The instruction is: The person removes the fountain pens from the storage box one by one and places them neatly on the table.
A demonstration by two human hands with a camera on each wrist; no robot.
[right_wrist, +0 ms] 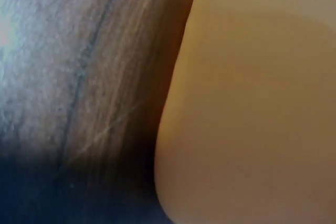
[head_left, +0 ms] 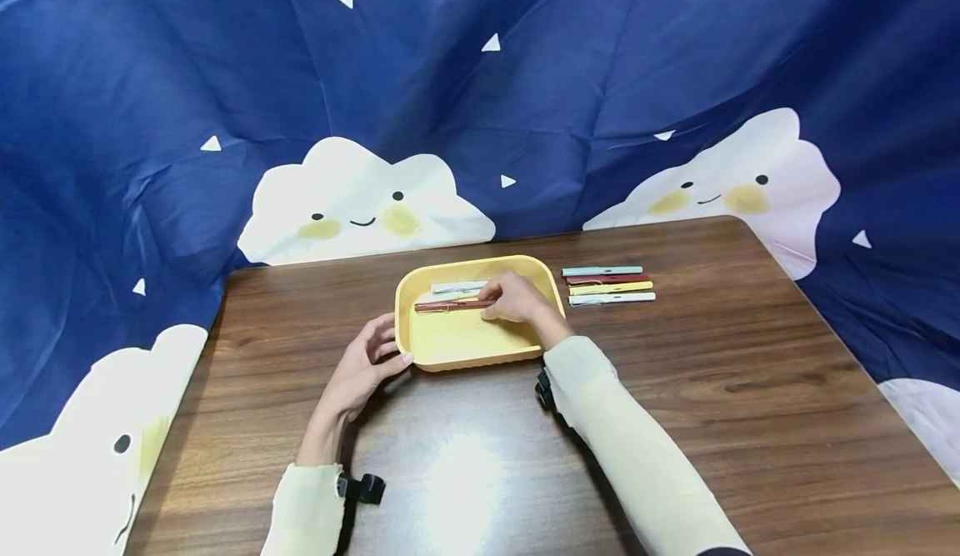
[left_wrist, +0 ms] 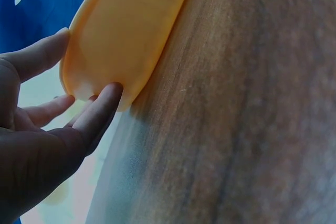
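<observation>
A yellow tray (head_left: pixel 480 362) stands on the table with several pens inside. Along its back lie white and pale green pens (head_left: pixel 442 296). My right hand (head_left: pixel 516 296) reaches over the tray's right side and pinches the right end of a dark red pen (head_left: pixel 446 306) between thumb and fingers; the hand covers that end. My left hand (head_left: pixel 367 364) is at the tray's left front corner, thumb at the front and fingers along the side. In the left wrist view, spread fingertips (left_wrist: pixel 111 92) touch the outside of the tray (left_wrist: pixel 123 35). Only the tray's outer wall (right_wrist: pixel 252 103) and tabletop show in the right wrist view.
Right of the tray, several pens lie in a row: a teal pen (head_left: pixel 602 271), a dark red pen (head_left: pixel 607 278), a yellow pen (head_left: pixel 611 288) and a white pen (head_left: pixel 612 298). The wooden table (head_left: pixel 712 389) meets a blue cloud-print cloth (head_left: pixel 540 106) behind.
</observation>
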